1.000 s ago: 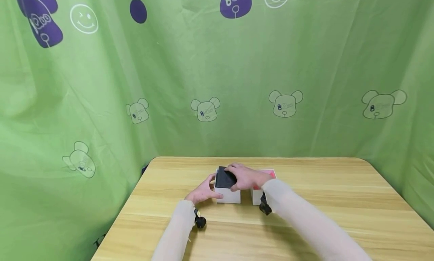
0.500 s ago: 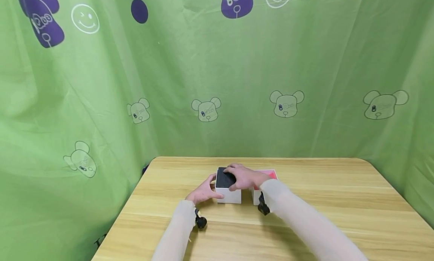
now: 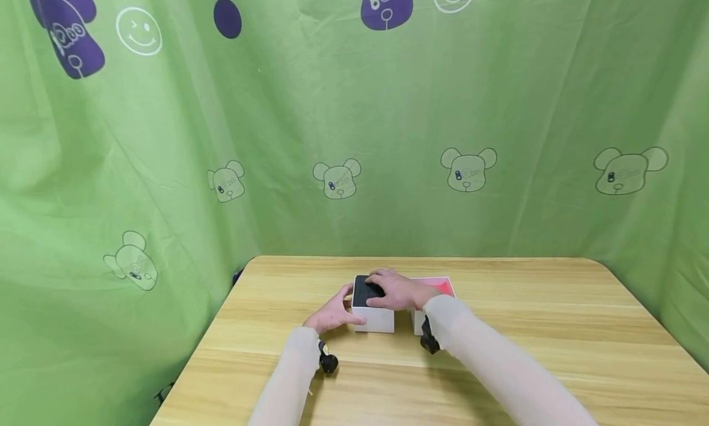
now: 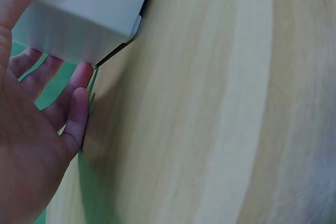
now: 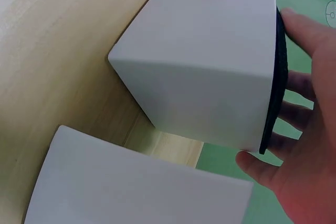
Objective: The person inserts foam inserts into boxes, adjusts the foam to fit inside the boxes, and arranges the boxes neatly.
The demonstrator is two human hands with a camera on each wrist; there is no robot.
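Note:
A white square box point(image 3: 373, 320) stands on the wooden table, its open top filled by a black foam-like insert point(image 3: 361, 292). My left hand point(image 3: 332, 313) holds the box from the left, thumb on the near face and fingers around the far side. From above, my right hand point(image 3: 396, 290) presses on the black insert with spread fingers. Seen in the right wrist view, the insert's dark edge point(image 5: 279, 77) bulges slightly past the box rim, with the thumb and fingertips touching it. What lies under the insert is hidden.
To the right, partly under my right forearm, stands a second white box point(image 3: 418, 322) with a pink inside point(image 3: 443, 285). A narrow gap separates the boxes. The wooden table point(image 3: 532, 327) ends at a green printed curtain point(image 3: 388, 229).
The black insert has sunk lower, now about level with the box rim. My right thumb has shifted from the insert's near right edge onto its top. My left hand keeps its place.

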